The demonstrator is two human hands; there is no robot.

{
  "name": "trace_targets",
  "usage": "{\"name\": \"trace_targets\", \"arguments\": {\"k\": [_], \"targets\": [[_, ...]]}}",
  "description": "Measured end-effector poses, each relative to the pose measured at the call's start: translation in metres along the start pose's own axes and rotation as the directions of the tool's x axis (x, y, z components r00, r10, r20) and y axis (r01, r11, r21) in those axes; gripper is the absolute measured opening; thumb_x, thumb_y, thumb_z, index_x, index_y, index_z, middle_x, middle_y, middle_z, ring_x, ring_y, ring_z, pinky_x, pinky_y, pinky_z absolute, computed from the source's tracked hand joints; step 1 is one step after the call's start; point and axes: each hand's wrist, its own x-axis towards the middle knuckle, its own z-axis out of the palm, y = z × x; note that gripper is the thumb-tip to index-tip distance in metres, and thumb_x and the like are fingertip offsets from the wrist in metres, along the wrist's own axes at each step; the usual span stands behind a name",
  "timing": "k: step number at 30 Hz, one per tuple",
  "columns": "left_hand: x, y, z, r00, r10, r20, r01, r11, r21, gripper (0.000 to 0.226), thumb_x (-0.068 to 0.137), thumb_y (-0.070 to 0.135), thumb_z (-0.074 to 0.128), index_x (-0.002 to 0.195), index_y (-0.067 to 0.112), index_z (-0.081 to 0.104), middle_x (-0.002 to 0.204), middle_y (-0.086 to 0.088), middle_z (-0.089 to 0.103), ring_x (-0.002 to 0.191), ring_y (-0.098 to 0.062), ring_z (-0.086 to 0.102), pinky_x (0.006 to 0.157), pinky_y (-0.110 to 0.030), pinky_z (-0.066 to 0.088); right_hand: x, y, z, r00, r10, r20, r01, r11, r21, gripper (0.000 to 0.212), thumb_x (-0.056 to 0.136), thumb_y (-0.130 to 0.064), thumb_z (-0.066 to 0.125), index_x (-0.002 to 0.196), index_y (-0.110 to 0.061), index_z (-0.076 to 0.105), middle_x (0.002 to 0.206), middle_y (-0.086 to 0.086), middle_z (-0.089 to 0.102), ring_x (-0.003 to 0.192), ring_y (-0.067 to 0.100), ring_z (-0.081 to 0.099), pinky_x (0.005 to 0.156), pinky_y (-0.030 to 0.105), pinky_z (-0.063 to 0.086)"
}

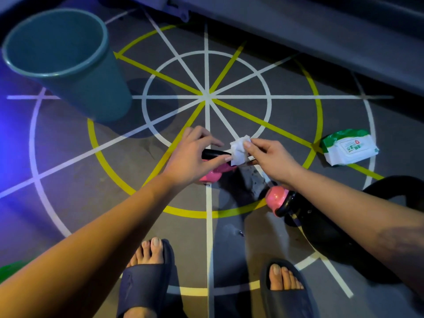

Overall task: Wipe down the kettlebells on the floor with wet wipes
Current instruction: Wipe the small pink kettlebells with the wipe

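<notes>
Dark gray floor [286, 125] here, marked with white and yellow lines as a spoked wheel with rings, and blue-violet light spills in from the left edge. Dead center of the action is the pink kettlebell [214, 174], sitting on the floor just on the near side of the wheel's hub. It has a glossy pink body and a black handle [213, 154] on top, mostly covered by the hands.

The right hand [268, 157] pinches a crumpled white wet wipe [239, 150] between thumb and fingertips, right at the handle's right end. The left hand [195, 157] lies over the handle with its fingers loosely bent and its thumb tip touching the wipe's lower edge. Whether it truly grips the handle, I cannot tell from this angle.

Right of that kettlebell and nearer the person, a second pink kettlebell [276, 198] peeks out under the right forearm. Farther right lies the green-and-white pack of wipes [350, 146]. Up and left of the kettlebell stands a teal bin [68, 65]. Nearer the camera are two feet in dark blue slides [144, 285].
</notes>
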Motion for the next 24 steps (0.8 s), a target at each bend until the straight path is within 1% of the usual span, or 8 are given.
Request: {"name": "trace_targets", "arguments": {"k": [5, 8, 10, 12, 15, 17, 19, 24], "targets": [[0.006, 0.015, 0.008, 0.996, -0.074, 0.057, 0.081, 0.988, -0.134, 0.015, 0.087, 0.036, 0.078, 0.095, 0.024, 0.079, 0.099, 0.005, 0.064, 0.105, -0.016, 0.051, 0.090, -0.027, 0.041, -0.004, -0.005, 0.005, 0.999, -0.029, 0.014, 0.028, 0.996, 0.080, 0.013, 0.089, -0.032, 0.075, 0.101, -0.026, 0.075, 0.097, 0.001, 0.076, 0.089, 0.012, 0.068, 0.089, 0.041, 0.057], [0.011, 0.017, 0.007, 0.988, -0.136, 0.077, 0.145, 0.980, -0.139, 0.004, 0.090, 0.028, 0.075, 0.087, 0.024, 0.075, 0.100, 0.006, 0.065, 0.108, -0.017, 0.053, 0.092, -0.025, 0.039, -0.003, -0.003, 0.001, 0.994, 0.005, -0.105, 0.007, 0.994, 0.113, 0.020, 0.078, -0.032, 0.085, 0.091, -0.022, 0.073, 0.072, 0.005, 0.065, 0.070, 0.018, 0.064, 0.074, 0.046, 0.058], [0.012, 0.019, 0.005, 0.976, -0.192, 0.107, 0.206, 0.968, -0.144, 0.005, 0.092, 0.027, 0.070, 0.088, 0.026, 0.068, 0.102, 0.007, 0.063, 0.110, -0.014, 0.051, 0.091, -0.023, 0.038, -0.001, -0.004, -0.005, 0.991, 0.004, -0.131, 0.017, 0.987, 0.161, 0.014, 0.083, -0.023, 0.081, 0.084, -0.015, 0.070, 0.065, 0.007, 0.064, 0.063, 0.018, 0.064, 0.064, 0.038, 0.058], [0.013, 0.022, 0.004, 0.962, -0.232, 0.141, 0.252, 0.957, -0.141, 0.005, 0.092, 0.026, 0.067, 0.088, 0.023, 0.066, 0.102, 0.008, 0.062, 0.110, -0.010, 0.048, 0.087, -0.018, 0.037, 0.000, -0.006, -0.009, 0.993, -0.029, -0.117, 0.041, 0.994, 0.098, 0.013, 0.086, -0.018, 0.078, 0.080, -0.013, 0.069, 0.066, 0.012, 0.067, 0.062, 0.017, 0.065, 0.064, 0.032, 0.057], [0.014, 0.025, 0.006, 0.953, -0.248, 0.177, 0.269, 0.957, -0.108, 0.007, 0.090, 0.027, 0.066, 0.086, 0.022, 0.069, 0.103, 0.005, 0.063, 0.111, -0.014, 0.047, 0.085, -0.015, 0.035, 0.000, -0.004, -0.012, 0.994, -0.059, -0.088, 0.057, 0.998, -0.027, 0.013, 0.085, -0.025, 0.079, 0.077, -0.023, 0.069, 0.073, 0.012, 0.070, 0.067, 0.022, 0.067, 0.072, 0.044, 0.060], [0.016, 0.025, 0.010, 0.948, -0.250, 0.199, 0.263, 0.964, -0.042, 0.011, 0.091, 0.031, 0.067, 0.087, 0.022, 0.072, 0.104, 0.003, 0.062, 0.112, -0.018, 0.047, 0.092, -0.028, 0.040, 0.004, 0.004, -0.014, 0.990, -0.071, -0.119, 0.054, 0.988, -0.143, 0.014, 0.085, -0.032, 0.078, 0.079, -0.026, 0.068, 0.076, 0.003, 0.072, 0.074, 0.024, 0.068, 0.077, 0.046, 0.059], [0.017, 0.020, 0.013, 0.952, -0.245, 0.183, 0.249, 0.969, 0.000, 0.015, 0.092, 0.040, 0.066, 0.090, 0.025, 0.070, 0.102, 0.004, 0.061, 0.110, -0.019, 0.049, 0.095, -0.038, 0.043, 0.005, 0.007, -0.013, 0.982, -0.097, -0.162, 0.050, 0.960, -0.274, 0.014, 0.089, -0.033, 0.074, 0.082, -0.024, 0.065, 0.081, -0.004, 0.071, 0.079, 0.018, 0.066, 0.077, 0.038, 0.055], [0.010, 0.008, 0.011, 0.972, -0.202, 0.121, 0.189, 0.976, 0.109, 0.051, 0.082, 0.073, 0.054, 0.108, 0.030, 0.062, 0.106, 0.007, 0.060, 0.109, -0.019, 0.053, 0.097, -0.044, 0.046, 0.011, 0.005, 0.003, 0.990, -0.080, -0.120, 0.033, 0.934, -0.354, 0.016, 0.096, -0.033, 0.064, 0.089, -0.019, 0.060, 0.088, -0.002, 0.069, 0.083, 0.016, 0.062, 0.066, 0.023, 0.042]]}}
